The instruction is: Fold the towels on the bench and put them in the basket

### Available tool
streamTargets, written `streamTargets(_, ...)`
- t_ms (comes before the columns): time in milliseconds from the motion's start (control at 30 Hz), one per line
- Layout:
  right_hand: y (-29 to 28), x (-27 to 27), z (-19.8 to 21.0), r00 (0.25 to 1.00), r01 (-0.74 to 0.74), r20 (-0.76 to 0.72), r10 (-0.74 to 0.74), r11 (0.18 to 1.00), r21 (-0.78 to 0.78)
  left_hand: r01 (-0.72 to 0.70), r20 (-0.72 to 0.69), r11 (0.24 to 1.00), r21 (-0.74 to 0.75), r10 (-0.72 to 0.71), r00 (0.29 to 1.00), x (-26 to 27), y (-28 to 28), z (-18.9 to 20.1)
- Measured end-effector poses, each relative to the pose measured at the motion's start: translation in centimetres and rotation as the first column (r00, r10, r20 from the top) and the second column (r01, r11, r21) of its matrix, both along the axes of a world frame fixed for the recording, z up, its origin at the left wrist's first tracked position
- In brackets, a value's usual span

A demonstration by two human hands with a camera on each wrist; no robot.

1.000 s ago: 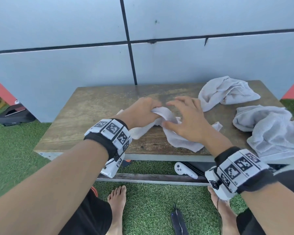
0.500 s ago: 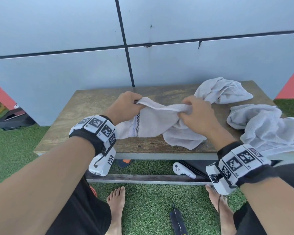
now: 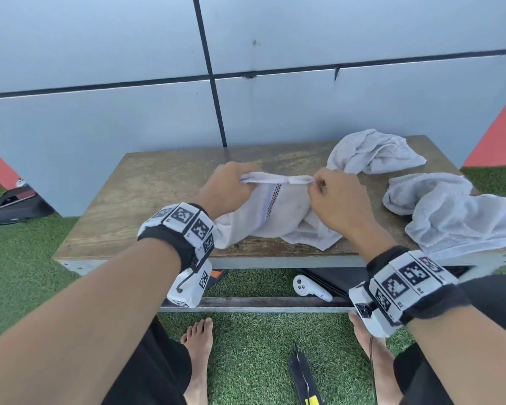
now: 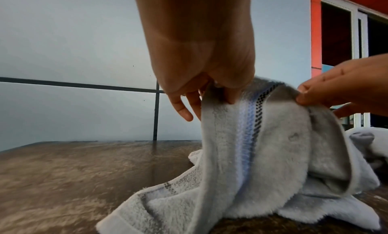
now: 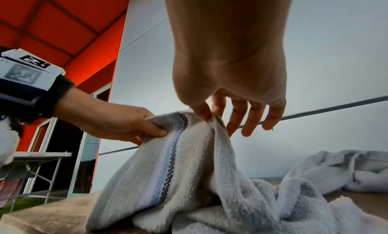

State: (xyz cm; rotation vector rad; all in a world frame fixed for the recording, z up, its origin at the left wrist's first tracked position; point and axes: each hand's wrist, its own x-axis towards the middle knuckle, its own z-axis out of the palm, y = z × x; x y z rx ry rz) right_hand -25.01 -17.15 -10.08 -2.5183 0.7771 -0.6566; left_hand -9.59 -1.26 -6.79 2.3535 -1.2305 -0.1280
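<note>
A small white towel (image 3: 287, 214) with a blue and black checked stripe (image 4: 247, 131) hangs from both hands over the middle of the wooden bench (image 3: 146, 200); its lower part lies bunched on the wood. My left hand (image 3: 231, 185) grips the towel's top edge at the left (image 5: 144, 123). My right hand (image 3: 330, 194) pinches the same edge between thumb and forefinger (image 5: 205, 114), its other fingers spread loosely. The edge is stretched taut between them. No basket is in view.
Two more crumpled white towels lie on the bench, one at the back right (image 3: 374, 153) and one at the right end (image 3: 456, 211). A white controller (image 3: 310, 287) lies under the bench on green turf. A grey panelled wall (image 3: 275, 106) stands right behind it.
The hands took hold of the towel on the bench, lifted its top edge off the wood and drew it out straight between them.
</note>
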Motion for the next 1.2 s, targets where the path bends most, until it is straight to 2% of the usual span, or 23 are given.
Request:
streamTargets(67,0.3,-0.1,-0.4,0.997,-0.081,-0.017,0.082,0.996,0.042,0.014,-0.008,1.0,-0.021,-0.014,1.0,-0.4,-0.3,0.3)
streamTargets(133,1.1,0.0,-0.5,0.968,-0.249,0.037,0.246,0.963,0.103,0.041,-0.025,0.997,-0.069,-0.043,0.999,-0.9,-0.9,0.4)
streamTargets(200,1.8,0.3,-0.5,0.921,-0.379,0.126,0.369,0.923,0.067,0.079,-0.055,0.993,-0.093,-0.084,0.995,-1.5,-1.6,0.5)
streamTargets(233,1.9,0.5,-0.6,0.906,-0.4,0.156,0.392,0.916,0.024,0.097,-0.073,0.989,-0.108,-0.105,0.992,-1.8,-2.0,0.6)
streamTargets(400,1.4,0.4,-0.5,0.883,-0.309,0.331,0.333,0.943,-0.124,0.122,-0.073,0.98,-0.154,-0.135,0.988,-2.0,-3.0,0.2)
streamTargets(500,0.8,-0.1,-0.5,0.921,-0.174,0.35,0.169,0.985,-0.018,0.099,-0.078,0.989,-0.114,-0.108,0.991,-1.3,-2.5,-0.5)
streamTargets(600,-0.1,-0.8,-1.0,0.963,-0.074,0.268,0.033,0.987,0.145,0.079,-0.089,0.993,-0.088,-0.087,0.992,-0.7,-2.2,-1.3)
streamTargets(667,-0.2,-1.3,-1.4,0.967,-0.131,0.245,0.072,0.963,0.236,0.105,-0.105,0.99,-0.089,-0.114,0.988,-0.9,-2.4,-1.5)
streamTargets(700,-0.2,-1.4,-1.7,0.962,-0.187,0.239,0.131,0.955,0.23,0.133,-0.101,0.987,-0.094,-0.143,0.985,-1.0,-2.7,-1.6)
streamTargets(800,-0.2,-1.2,-2.6,0.953,-0.265,0.17,0.25,0.961,0.074,0.197,-0.131,0.976,-0.093,-0.209,0.969,-1.5,-3.7,-2.1)
streamTargets(867,-0.4,-1.0,-2.7,0.959,-0.248,0.136,0.25,0.968,-0.034,0.208,-0.139,0.976,-0.072,-0.216,0.966,-1.6,-4.2,-2.6)
streamTargets(933,-1.0,-0.9,-2.5,0.969,-0.21,0.121,0.215,0.976,-0.051,0.203,-0.142,0.979,-0.033,-0.206,0.968,-1.4,-4.4,-3.2)
streamTargets(1100,-4.5,-0.8,-1.9,0.99,0.013,0.141,-0.013,1.0,-0.002,0.022,-0.113,0.981,0.192,0.0,0.994,1.2,-2.7,-4.6)
streamTargets(1200,-6.6,-1.0,-1.7,0.99,0.059,0.122,-0.064,0.997,0.038,-0.125,-0.122,0.972,0.2,0.152,0.981,2.8,-1.3,-5.1)
